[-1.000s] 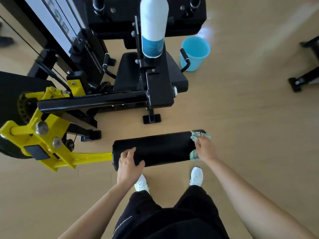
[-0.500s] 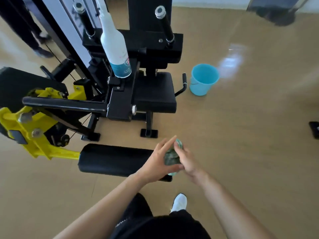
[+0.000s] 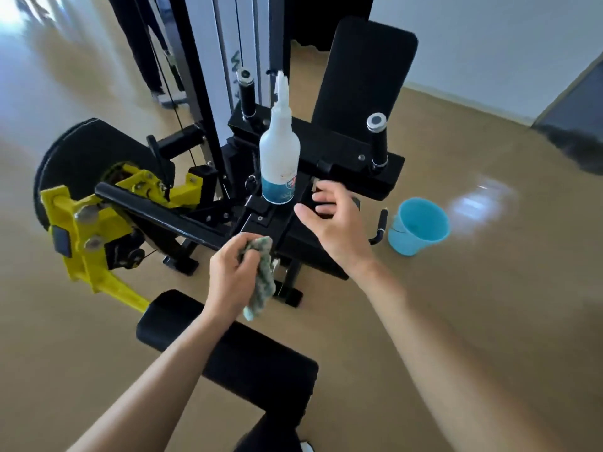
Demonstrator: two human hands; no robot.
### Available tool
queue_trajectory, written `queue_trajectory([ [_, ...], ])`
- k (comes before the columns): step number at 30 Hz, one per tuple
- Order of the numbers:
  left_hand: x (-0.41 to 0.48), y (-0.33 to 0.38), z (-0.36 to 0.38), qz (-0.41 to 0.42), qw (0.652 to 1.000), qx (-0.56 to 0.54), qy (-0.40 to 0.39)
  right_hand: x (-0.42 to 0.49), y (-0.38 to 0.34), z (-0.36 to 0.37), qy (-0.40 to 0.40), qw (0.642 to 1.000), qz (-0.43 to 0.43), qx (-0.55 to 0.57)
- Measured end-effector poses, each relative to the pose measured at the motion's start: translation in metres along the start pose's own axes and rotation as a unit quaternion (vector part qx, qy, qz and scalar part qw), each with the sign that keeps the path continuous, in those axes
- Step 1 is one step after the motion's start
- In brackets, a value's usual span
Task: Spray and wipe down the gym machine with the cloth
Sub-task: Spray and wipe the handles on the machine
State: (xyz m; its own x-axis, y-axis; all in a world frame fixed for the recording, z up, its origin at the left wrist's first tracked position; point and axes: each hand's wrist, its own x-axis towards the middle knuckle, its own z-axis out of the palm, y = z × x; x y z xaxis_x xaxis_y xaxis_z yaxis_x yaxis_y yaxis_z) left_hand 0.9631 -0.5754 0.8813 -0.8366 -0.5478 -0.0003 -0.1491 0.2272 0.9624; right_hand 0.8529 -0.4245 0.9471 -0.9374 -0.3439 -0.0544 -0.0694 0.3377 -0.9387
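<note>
A black and yellow gym machine (image 3: 363,70) stands in front of me. Its padded leg roller (image 3: 228,347) lies low, under my left forearm. My left hand (image 3: 228,278) grips a bunched green cloth (image 3: 262,275) above the roller. A white spray bottle (image 3: 279,158) with a blue label stands upright on the machine's frame. My right hand (image 3: 329,220) hovers empty with spread fingers just right of the bottle, a short gap away from it.
A blue bucket (image 3: 419,226) sits on the tan floor right of the seat. The yellow lever arm (image 3: 81,243) and black wheel guard (image 3: 85,151) stick out at the left. Someone's legs (image 3: 143,44) stand behind the weight stack.
The cloth passed from my right hand to my left. My right hand lifted off the roller's end and moved up toward the spray bottle. My view rose toward the seat.
</note>
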Motion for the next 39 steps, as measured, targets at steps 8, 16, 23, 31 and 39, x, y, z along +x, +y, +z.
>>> queue_trajectory([
  [8, 0.043, 0.012, 0.017, -0.042, 0.993, -0.058, 0.090, 0.128, -0.064, 0.043, 0.011, 0.987, -0.154, -0.049],
  [16, 0.035, 0.013, 0.041, -0.071, 0.986, -0.114, 0.099, 0.109, -0.038, 0.002, 0.012, 0.978, -0.199, 0.053],
  [23, 0.003, 0.029, 0.120, -0.104, 0.983, -0.146, 0.043, 0.041, 0.063, -0.118, -0.113, 0.986, -0.061, 0.106],
  [31, -0.022, 0.054, 0.242, -0.106, 0.990, -0.073, 0.052, 0.023, 0.142, -0.216, -0.260, 0.945, 0.020, 0.198],
  [39, -0.007, 0.063, 0.270, -0.119, 0.985, -0.038, 0.116, 0.055, 0.149, -0.242, -0.203, 0.970, 0.033, 0.130],
])
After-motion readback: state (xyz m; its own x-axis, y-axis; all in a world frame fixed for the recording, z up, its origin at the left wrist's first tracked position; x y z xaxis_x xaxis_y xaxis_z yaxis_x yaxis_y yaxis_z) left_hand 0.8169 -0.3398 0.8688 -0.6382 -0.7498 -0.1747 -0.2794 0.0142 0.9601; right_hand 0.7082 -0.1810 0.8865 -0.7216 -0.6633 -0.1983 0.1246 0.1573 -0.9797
